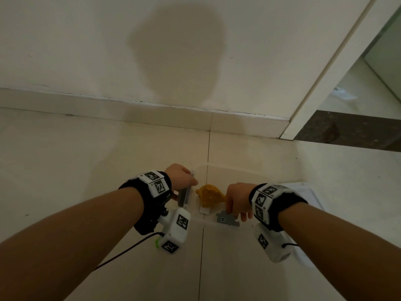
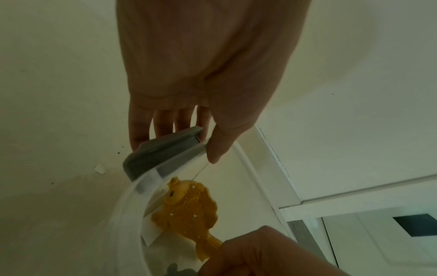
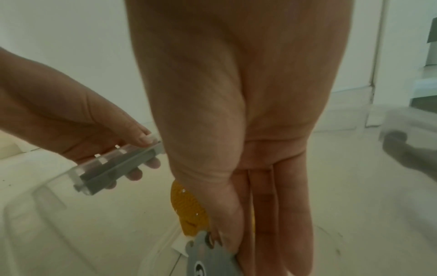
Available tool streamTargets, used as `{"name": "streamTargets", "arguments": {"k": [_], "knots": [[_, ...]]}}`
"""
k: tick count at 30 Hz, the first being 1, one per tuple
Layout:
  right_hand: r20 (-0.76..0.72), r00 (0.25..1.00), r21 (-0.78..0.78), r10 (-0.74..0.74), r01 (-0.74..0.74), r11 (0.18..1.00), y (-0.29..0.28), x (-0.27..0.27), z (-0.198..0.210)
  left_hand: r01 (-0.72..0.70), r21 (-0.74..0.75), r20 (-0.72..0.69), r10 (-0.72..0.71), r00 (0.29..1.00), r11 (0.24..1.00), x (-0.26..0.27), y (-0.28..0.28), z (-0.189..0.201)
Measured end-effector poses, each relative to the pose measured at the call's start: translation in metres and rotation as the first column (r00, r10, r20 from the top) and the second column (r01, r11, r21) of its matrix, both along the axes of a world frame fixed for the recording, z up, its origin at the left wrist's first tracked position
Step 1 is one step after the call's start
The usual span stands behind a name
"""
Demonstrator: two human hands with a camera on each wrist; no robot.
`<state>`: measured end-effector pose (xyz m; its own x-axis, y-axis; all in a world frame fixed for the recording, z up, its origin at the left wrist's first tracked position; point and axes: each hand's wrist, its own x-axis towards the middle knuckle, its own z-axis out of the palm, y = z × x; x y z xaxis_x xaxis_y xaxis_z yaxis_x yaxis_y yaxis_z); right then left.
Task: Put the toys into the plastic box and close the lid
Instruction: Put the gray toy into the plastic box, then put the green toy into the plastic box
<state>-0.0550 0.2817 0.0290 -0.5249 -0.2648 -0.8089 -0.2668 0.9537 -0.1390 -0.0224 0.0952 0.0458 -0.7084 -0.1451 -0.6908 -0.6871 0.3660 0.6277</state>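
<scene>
Roughly midway: yellow fish (image 1: 208,195) sits in the clear box (image 1: 249,172) on the floor, right hand (image 1: 237,197) pinches the grey toy (image 1: 226,219) at the near rim, left hand (image 1: 181,177) grips the grey latch (image 1: 184,195), lid (image 1: 308,192) beside the box, not on.

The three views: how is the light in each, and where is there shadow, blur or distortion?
Head view: dim, warm light; a large round shadow falls on the wall, and the door frame leans from wide-angle distortion. Left wrist view: the left hand is dark, the orange fish toy fairly sharp. Right wrist view: paler and hazy; the grey latch at the right edge is blurred.
</scene>
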Motion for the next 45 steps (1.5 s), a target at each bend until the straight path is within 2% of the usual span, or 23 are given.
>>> {"name": "streamTargets", "arguments": {"k": [6, 10, 13, 15, 18, 22, 25, 27, 29, 31, 33, 35, 36, 38, 40, 42, 45], "knots": [[0.004, 1.000, 0.040, 0.020, -0.020, 0.999, -0.003, 0.002, -0.003, -0.047, 0.095, 0.014, 0.046, 0.999, 0.994, 0.002, -0.006, -0.005], [-0.082, 0.996, 0.074, 0.038, -0.032, 0.997, -0.002, -0.003, 0.005, -0.191, 0.192, 0.043, 0.186, 0.982, 0.963, 0.007, -0.015, -0.008], [-0.087, 0.996, 0.034, -0.021, 0.024, 0.999, -0.003, -0.011, 0.014, -0.234, 0.111, 0.069, 0.227, 0.971, 0.966, 0.014, -0.031, -0.015], [-0.101, 0.990, -0.041, -0.100, 0.096, 0.995, -0.005, -0.017, 0.022, -0.186, -0.008, 0.119, 0.186, 0.975, 0.982, 0.023, -0.041, -0.023], [-0.171, 0.966, -0.198, -0.195, 0.160, 0.967, -0.012, -0.024, 0.034, -0.011, -0.151, 0.230, 0.046, 0.972, 0.988, 0.041, -0.050, -0.037], [-0.219, 0.948, -0.309, -0.229, 0.155, 0.938, -0.024, -0.025, 0.039, 0.228, -0.203, 0.322, -0.155, 0.934, 0.952, 0.058, -0.048, -0.053], [-0.232, 0.951, -0.337, -0.203, 0.117, 0.934, -0.031, -0.022, 0.038, 0.425, -0.263, 0.325, -0.335, 0.885, 0.867, 0.061, -0.040, -0.060], [-0.236, 0.954, -0.344, -0.184, 0.095, 0.934, -0.034, -0.020, 0.038, 0.568, -0.335, 0.331, -0.471, 0.818, 0.751, 0.063, -0.035, -0.064], [-0.239, 0.957, -0.342, -0.166, 0.077, 0.937, -0.035, -0.019, 0.037, 0.686, -0.404, 0.349, -0.592, 0.727, 0.605, 0.065, -0.032, -0.071], [-0.242, 0.959, -0.335, -0.149, 0.062, 0.940, -0.036, -0.017, 0.036, 0.751, -0.442, 0.357, -0.672, 0.649, 0.490, 0.067, -0.030, -0.076], [-0.247, 0.959, -0.330, -0.140, 0.053, 0.942, -0.036, -0.017, 0.035, 0.772, -0.446, 0.357, -0.701, 0.618, 0.453, 0.065, -0.030, -0.077], [-0.252, 0.956, -0.342, -0.147, 0.054, 0.938, -0.036, -0.018, 0.036, 0.734, -0.444, 0.322, -0.673, 0.666, 0.513, 0.057, -0.034, -0.071], [-0.256, 0.954, -0.356, -0.156, 0.057, 0.933, -0.037, -0.018, 0.036, 0.671, -0.432, 0.278, -0.619, 0.734, 0.602, 0.051, -0.038, -0.066], [-0.261, 0.948, -0.394, -0.184, 0.070, 0.917, -0.038, -0.019, 0.037, 0.441, -0.352, 0.148, -0.416, 0.897, 0.825, 0.037, -0.049, -0.056], [-0.262, 0.941, -0.436, -0.216, 0.084, 0.896, -0.040, -0.020, 0.039, 0.175, -0.212, 0.008, -0.177, 0.984, 0.962, 0.025, -0.059, -0.043], [-0.274, 0.933, -0.487, -0.234, 0.075, 0.870, -0.043, -0.019, 0.041, -0.040, -0.024, -0.097, 0.038, 0.995, 0.999, 0.018, -0.063, -0.029], [-0.265, 0.932, -0.605, -0.248, 0.039, 0.795, -0.048, -0.014, 0.045, -0.222, 0.219, -0.169, 0.261, 0.950, 0.950, 0.011, -0.059, -0.004]]}}
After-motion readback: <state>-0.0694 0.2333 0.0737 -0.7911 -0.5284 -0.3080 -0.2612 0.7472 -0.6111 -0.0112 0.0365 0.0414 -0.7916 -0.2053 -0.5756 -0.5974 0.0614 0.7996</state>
